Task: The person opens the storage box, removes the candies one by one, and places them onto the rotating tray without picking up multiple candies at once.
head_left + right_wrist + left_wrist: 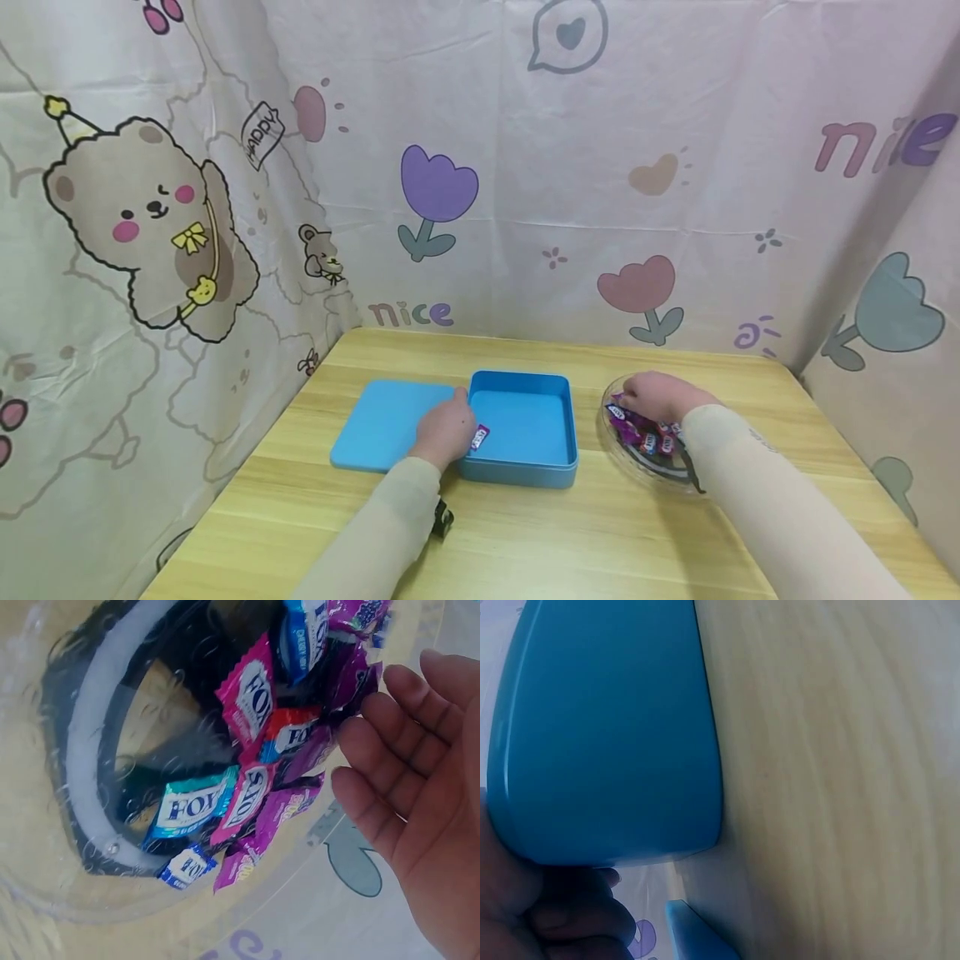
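Observation:
My left hand [447, 429] grips the left wall of an open blue box [525, 476], its curled fingers [581, 919] against the box's corner in the left wrist view. One small wrapped candy [480, 437] lies inside the box, near that hand. On the right, my right hand [660, 397] reaches into a clear round bowl [637, 476] of several wrapped candies [196, 801]. Its loosely bent fingers [382, 754] are at the edge of the candy pile in the right wrist view, with no candy visibly held. Wrappers are purple, pink, red, teal and blue.
A flat blue lid [382, 421] lies on the wooden table [540, 542], left of the box. Behind the table hangs a printed cloth [525, 167] with flowers and bears. Another stretch of cloth hangs along the left side.

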Motion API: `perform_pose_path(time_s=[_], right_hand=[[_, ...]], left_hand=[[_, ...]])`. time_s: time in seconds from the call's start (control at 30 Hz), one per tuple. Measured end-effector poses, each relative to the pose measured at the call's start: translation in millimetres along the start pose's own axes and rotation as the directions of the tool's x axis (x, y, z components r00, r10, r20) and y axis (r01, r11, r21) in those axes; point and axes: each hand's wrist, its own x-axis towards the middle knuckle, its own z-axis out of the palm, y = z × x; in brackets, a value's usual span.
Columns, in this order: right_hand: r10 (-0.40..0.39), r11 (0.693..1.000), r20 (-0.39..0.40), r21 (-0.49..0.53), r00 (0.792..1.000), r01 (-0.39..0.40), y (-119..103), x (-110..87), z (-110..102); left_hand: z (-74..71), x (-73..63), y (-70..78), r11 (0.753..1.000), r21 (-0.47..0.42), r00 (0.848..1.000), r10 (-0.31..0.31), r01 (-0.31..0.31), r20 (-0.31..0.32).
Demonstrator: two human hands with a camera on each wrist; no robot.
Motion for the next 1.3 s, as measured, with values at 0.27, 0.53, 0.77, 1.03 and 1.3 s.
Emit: perform_pose_path(time_s=[0.27, 0.53, 0.77, 1.03, 1.3], right_hand=[[-0.021, 1.0, -0.066, 0.014, 0.998, 0.022, -15.0, 9.6, -9.1], [-0.1, 0.995, -0.104, 0.017, 0.99, 0.102, -39.6, 26.5, -22.5], [-0.105, 0.994, -0.115, 0.031, 0.988, 0.109, -68.7, 40.2, -30.6], [-0.202, 0.979, -0.099, -0.028, 0.974, 0.2, -115.6, 62.0, -43.0], [-0.243, 0.969, -0.035, -0.047, 0.969, 0.241, -150.4, 77.8, -38.4]], left_hand=[[-0.4, -0.1, 0.6, 1.0, -0.008, 1.0, -0.007, 0.007, 0.008], [0.1, 1.0, -1.8, 1.0, -0.007, 1.0, -0.022, 0.022, 0.004], [2.7, 3.7, -2.2, 0.999, -0.014, 0.999, -0.034, 0.034, 0.009], [2.6, 4.0, -2.8, 1.0, 0.002, 1.0, -0.02, 0.02, 0.006], [1.0, 3.0, -1.9, 0.999, -0.018, 0.999, -0.03, 0.031, 0.014]])
